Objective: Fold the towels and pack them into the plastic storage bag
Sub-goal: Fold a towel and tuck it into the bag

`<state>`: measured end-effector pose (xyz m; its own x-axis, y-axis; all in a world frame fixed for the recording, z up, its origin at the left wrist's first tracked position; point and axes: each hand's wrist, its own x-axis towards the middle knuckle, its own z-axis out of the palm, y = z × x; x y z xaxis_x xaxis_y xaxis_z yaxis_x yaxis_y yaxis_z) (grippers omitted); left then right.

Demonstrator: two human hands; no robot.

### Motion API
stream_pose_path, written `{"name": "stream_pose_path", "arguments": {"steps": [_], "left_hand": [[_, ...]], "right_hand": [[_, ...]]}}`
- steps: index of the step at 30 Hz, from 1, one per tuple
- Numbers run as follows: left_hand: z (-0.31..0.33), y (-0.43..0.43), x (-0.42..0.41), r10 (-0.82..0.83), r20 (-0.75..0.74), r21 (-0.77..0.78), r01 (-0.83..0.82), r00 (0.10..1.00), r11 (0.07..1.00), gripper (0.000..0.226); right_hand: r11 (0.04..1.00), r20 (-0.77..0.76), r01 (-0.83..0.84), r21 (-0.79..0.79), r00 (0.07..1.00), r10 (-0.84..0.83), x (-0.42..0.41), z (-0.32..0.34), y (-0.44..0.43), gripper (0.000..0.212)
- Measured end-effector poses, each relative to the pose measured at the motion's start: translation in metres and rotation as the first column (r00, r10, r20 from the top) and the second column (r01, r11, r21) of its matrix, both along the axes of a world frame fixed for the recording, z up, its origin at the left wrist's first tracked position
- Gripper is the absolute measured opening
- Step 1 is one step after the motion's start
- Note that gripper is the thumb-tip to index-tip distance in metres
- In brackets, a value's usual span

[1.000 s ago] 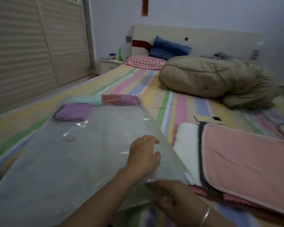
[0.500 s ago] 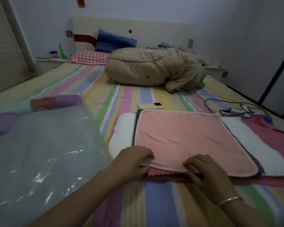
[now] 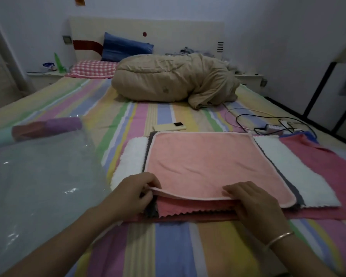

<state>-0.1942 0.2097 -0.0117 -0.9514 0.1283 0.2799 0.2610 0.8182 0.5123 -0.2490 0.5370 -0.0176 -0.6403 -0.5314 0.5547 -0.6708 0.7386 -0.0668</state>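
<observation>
Pink towel (image 3: 208, 166) tops towel stack, frame centre, on bed (image 3: 168, 246). Left hand (image 3: 132, 194) pinches its near-left corner, fingers clamped, lifting edge, likely to start fold. Right hand (image 3: 254, 200) rests on near edge, fingers curled over it. Bag (image 3: 38, 186) lies flat, frame left, beside stack for packing.

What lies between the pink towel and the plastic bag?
Nothing visible. Both hands, left and right, pinch the pink towel at its near edge; only bare striped sheet separates the stack from the plastic bag.
</observation>
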Motion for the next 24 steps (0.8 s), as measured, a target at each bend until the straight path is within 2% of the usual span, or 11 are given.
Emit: {"name": "stream_pose_path", "arguments": {"steps": [2,3,5,9,13,15,19,21,24], "left_hand": [[0.001,-0.005,-0.007,0.055,0.012,0.093,-0.056,0.998,0.994,0.012],[0.001,-0.007,-0.010,0.092,0.008,0.129,-0.093,0.996,0.987,0.012],[0.000,-0.012,-0.017,0.175,0.013,0.229,-0.174,0.984,0.958,0.020],[-0.002,-0.015,-0.034,0.285,0.073,0.442,-0.287,0.956,0.850,0.018],[-0.002,-0.008,-0.053,0.362,0.074,0.553,-0.340,0.929,0.760,0.018],[-0.001,-0.004,-0.063,0.395,0.081,0.598,-0.362,0.915,0.715,0.017],[0.005,-0.002,-0.089,0.481,0.061,0.638,-0.405,0.874,0.655,0.018],[0.009,-0.005,-0.106,0.508,0.053,0.639,-0.421,0.860,0.644,0.018],[0.014,-0.016,-0.140,0.563,0.061,0.555,-0.497,0.824,0.667,0.019]], "right_hand": [[0.992,0.093,0.121,-0.044,0.989,-0.117,-0.005,-0.003,0.016,0.046],[0.982,0.143,0.177,-0.070,0.976,-0.166,-0.008,-0.004,0.025,0.050],[0.961,0.191,0.251,-0.120,0.955,-0.226,-0.016,-0.005,0.042,0.047],[0.897,0.241,0.339,-0.284,0.931,-0.276,-0.027,-0.007,0.071,0.030],[0.714,0.427,0.405,-0.572,0.889,-0.163,-0.040,-0.012,0.082,0.023],[0.636,0.453,0.408,-0.655,0.886,-0.101,-0.052,-0.005,0.079,0.026],[0.585,0.461,0.422,-0.692,0.883,-0.092,-0.088,0.019,0.064,0.017],[0.602,0.483,0.464,-0.649,0.863,-0.145,-0.114,0.027,0.058,0.016],[0.641,0.493,0.513,-0.571,0.838,-0.232,-0.157,0.035,0.047,0.022]]}}
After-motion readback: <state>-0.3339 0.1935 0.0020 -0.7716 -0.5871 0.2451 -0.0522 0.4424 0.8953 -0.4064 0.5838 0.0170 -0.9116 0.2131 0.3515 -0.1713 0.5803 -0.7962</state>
